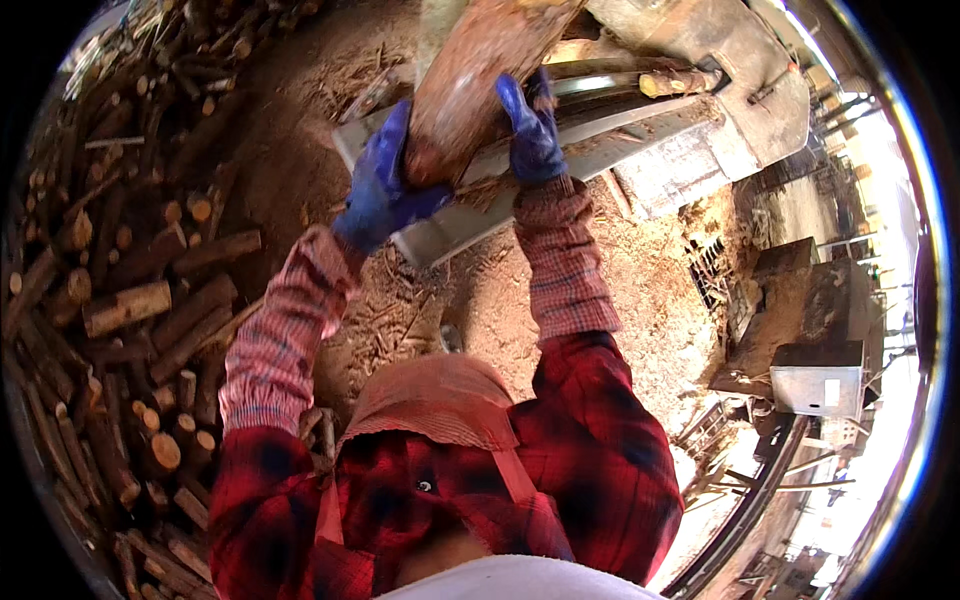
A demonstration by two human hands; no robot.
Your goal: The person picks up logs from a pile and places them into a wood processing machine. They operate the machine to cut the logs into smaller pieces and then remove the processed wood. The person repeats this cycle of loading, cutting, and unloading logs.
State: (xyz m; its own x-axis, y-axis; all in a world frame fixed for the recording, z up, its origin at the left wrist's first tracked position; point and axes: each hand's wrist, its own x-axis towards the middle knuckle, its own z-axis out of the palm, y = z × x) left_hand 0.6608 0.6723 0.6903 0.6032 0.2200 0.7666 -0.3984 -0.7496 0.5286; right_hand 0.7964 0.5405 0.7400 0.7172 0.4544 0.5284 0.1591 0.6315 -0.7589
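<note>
A thick, brown log (478, 90) slants away from me, slightly smeared by motion. My left hand (385, 190), in a blue glove, is closed around its near end, fingers under the end and thumb along the left side. At the log's right edge is my right hand (534, 135), also gloved in blue, with its thumb and fingers stretched out and apart. The thumb lies against the log's side; whether it presses there I cannot tell. Beneath the log runs a grey metal trough (440, 232) that belongs to a machine.
Cut logs (130, 308) are heaped along the left. A worn metal machine body (745, 75) stands at the far right, with a thinner log (678, 82) lying in its channel. Sawdust covers the floor (640, 270). A grey metal box (818, 380) is at the right.
</note>
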